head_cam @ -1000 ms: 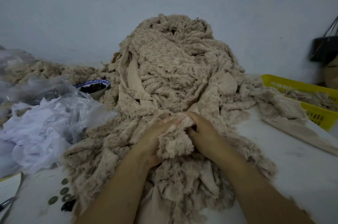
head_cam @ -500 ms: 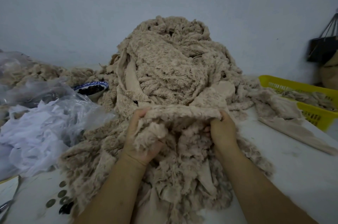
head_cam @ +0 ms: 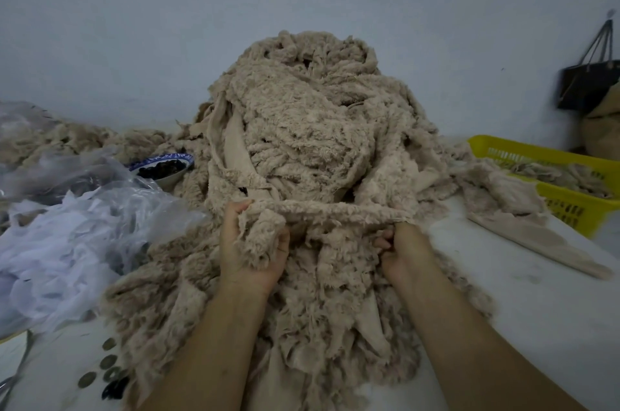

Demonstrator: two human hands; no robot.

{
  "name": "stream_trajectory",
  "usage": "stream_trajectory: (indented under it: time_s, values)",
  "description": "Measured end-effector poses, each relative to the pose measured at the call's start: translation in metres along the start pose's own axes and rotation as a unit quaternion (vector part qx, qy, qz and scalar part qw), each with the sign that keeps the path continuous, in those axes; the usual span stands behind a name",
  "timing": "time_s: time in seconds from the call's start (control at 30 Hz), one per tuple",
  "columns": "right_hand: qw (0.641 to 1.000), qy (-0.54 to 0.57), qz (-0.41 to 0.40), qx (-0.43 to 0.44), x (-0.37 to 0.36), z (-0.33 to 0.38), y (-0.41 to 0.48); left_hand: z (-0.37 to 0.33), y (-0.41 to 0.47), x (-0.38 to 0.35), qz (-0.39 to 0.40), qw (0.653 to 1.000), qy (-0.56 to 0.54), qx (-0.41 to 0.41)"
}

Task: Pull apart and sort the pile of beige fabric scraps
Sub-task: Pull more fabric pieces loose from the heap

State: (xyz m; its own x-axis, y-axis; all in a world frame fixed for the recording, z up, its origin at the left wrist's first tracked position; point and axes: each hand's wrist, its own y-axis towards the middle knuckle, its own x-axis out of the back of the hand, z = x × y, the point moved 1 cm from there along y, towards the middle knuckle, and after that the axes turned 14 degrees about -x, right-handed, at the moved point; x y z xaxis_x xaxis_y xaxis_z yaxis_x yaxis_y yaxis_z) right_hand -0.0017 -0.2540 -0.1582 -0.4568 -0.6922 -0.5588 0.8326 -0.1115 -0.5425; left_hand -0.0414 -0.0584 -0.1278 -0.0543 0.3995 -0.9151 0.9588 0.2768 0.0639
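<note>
**Mia:** What part of the job is this?

**Ben:** The pulling-apart part. The left hand [head_cam: 250, 243] squeezes a fat, fluffy wad. The right hand [head_cam: 402, 249] has its fingers curled round the other end, though the fluff hides its fingertips a bit. One fuzzy strip [head_cam: 335, 209] is stretched tight between them.

**Mia:** Where is the big pile?

**Ben:** The pile [head_cam: 312, 128] sits in the middle of the white table [head_cam: 536, 310]. It goes up tall by the wall and spreads out under both hands.

**Mia:** What comes next?

**Ben:** I think the strip has to be tugged free, because its bottom edge looks tangled with the scraps below. Then it needs a home. The yellow basket [head_cam: 570, 202] on the right has scraps in it, so maybe there.

**Mia:** What is the cloth like?

**Ben:** It's shaggy like a teddy bear on one side, and smooth and flat on the back. The pieces are long, thin and floppy, with ragged edges. They would snag easily, so a slow pull seems best.

**Mia:** And on the left?

**Ben:** A crinkly plastic bag [head_cam: 67, 243] full of white stuff, and a little bowl [head_cam: 161, 169] with dark bits inside.
</note>
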Motion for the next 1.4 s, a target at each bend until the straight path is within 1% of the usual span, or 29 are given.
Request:
stream_trajectory:
  time_s: [0.03, 0.07, 0.13, 0.17, 0.27, 0.33, 0.37, 0.4, 0.43, 0.47, 0.5, 0.53, 0.57, 0.6, 0.63, 0.67, 0.7, 0.77, 0.87, 0.9, 0.97, 1.03, 1.13, 1.2, 1.23, 1.27, 1.33, 1.4]
  values:
    - [0.999, -0.037, 0.003, 0.028, 0.001, 0.002, -0.001, -0.001, -0.001, -0.001, 0.016, 1.0, 0.009, 0.005]
    - [0.992, -0.106, 0.007, 0.071, 0.0, 0.004, -0.003, -0.002, 0.0, -0.003, 0.031, 0.999, 0.018, 0.01]
    - [0.951, -0.27, 0.004, 0.15, -0.002, 0.003, -0.008, -0.001, 0.001, -0.003, 0.056, 0.997, 0.044, 0.019]
    - [0.928, -0.329, 0.005, 0.173, -0.004, 0.002, -0.01, -0.001, 0.002, -0.003, 0.055, 0.996, 0.065, 0.027]
    - [0.889, -0.403, 0.047, 0.213, -0.009, -0.006, -0.017, 0.0, -0.001, -0.005, 0.064, 0.992, 0.095, 0.06]
    - [0.87, -0.434, 0.045, 0.23, -0.01, -0.009, -0.017, 0.003, -0.005, -0.008, 0.057, 0.98, 0.167, 0.091]
    - [0.866, -0.44, 0.047, 0.232, -0.009, -0.01, -0.016, 0.006, -0.007, -0.008, 0.048, 0.968, 0.227, 0.093]
    - [0.865, -0.442, 0.051, 0.232, -0.009, -0.011, -0.016, 0.009, -0.008, -0.007, 0.052, 0.944, 0.316, 0.075]
    - [0.865, -0.439, 0.053, 0.237, -0.009, -0.012, -0.017, 0.012, -0.008, -0.004, 0.077, 0.905, 0.417, 0.03]
    - [0.865, -0.436, 0.051, 0.245, -0.01, -0.012, -0.019, 0.016, -0.01, -0.007, 0.122, 0.855, 0.504, -0.019]
    - [0.866, -0.428, 0.048, 0.255, -0.011, -0.012, -0.02, 0.019, -0.013, -0.008, 0.178, 0.801, 0.569, -0.06]
    - [0.87, -0.416, 0.048, 0.261, -0.012, -0.011, -0.019, 0.022, -0.015, -0.009, 0.225, 0.754, 0.613, -0.076]
    - [0.876, -0.402, 0.05, 0.262, -0.012, -0.011, -0.019, 0.024, -0.016, -0.01, 0.259, 0.72, 0.64, -0.071]
    - [0.882, -0.392, 0.048, 0.258, -0.012, -0.009, -0.018, 0.026, -0.016, -0.01, 0.284, 0.703, 0.649, -0.055]
    - [0.885, -0.39, 0.039, 0.252, -0.01, -0.008, -0.016, 0.028, -0.017, -0.01, 0.302, 0.707, 0.638, -0.041]
    - [0.881, -0.403, 0.023, 0.246, -0.009, -0.007, -0.013, 0.028, -0.018, -0.01, 0.308, 0.726, 0.614, -0.035]
    - [0.873, -0.427, 0.006, 0.238, -0.008, -0.007, -0.011, 0.028, -0.019, -0.011, 0.306, 0.751, 0.583, -0.035]
    - [0.862, -0.461, -0.007, 0.209, -0.008, -0.009, -0.006, 0.024, -0.019, -0.013, 0.289, 0.816, 0.499, -0.033]
    - [0.855, -0.484, -0.016, 0.186, -0.008, -0.009, -0.001, 0.015, -0.02, -0.014, 0.232, 0.908, 0.348, 0.031]
    - [0.861, -0.475, -0.019, 0.181, -0.007, -0.007, 0.0, 0.013, -0.019, -0.013, 0.206, 0.932, 0.293, 0.057]
    - [0.879, -0.447, -0.023, 0.162, -0.005, -0.005, 0.003, 0.008, -0.015, -0.013, 0.156, 0.967, 0.19, 0.07]
    - [0.894, -0.426, -0.014, 0.138, -0.005, -0.006, 0.006, 0.007, -0.009, -0.01, 0.118, 0.984, 0.126, 0.048]
    - [0.931, -0.352, 0.01, 0.097, -0.003, -0.008, 0.011, 0.0, 0.003, -0.004, 0.073, 0.996, 0.051, -0.002]
    - [0.945, -0.31, 0.028, 0.1, -0.004, -0.006, 0.006, -0.008, 0.01, 0.001, 0.071, 0.997, 0.027, -0.021]
    - [0.944, -0.308, 0.034, 0.112, -0.005, -0.005, 0.002, -0.011, 0.01, 0.003, 0.069, 0.997, 0.031, -0.011]
    - [0.932, -0.335, 0.034, 0.135, -0.006, -0.004, -0.002, -0.011, 0.012, 0.005, 0.059, 0.996, 0.059, 0.01]
    - [0.888, -0.41, 0.054, 0.202, -0.009, -0.006, -0.012, -0.008, 0.011, 0.01, 0.052, 0.989, 0.125, 0.054]
    - [0.864, -0.414, 0.089, 0.272, -0.013, -0.01, -0.027, -0.003, 0.009, 0.009, 0.055, 0.985, 0.149, 0.063]
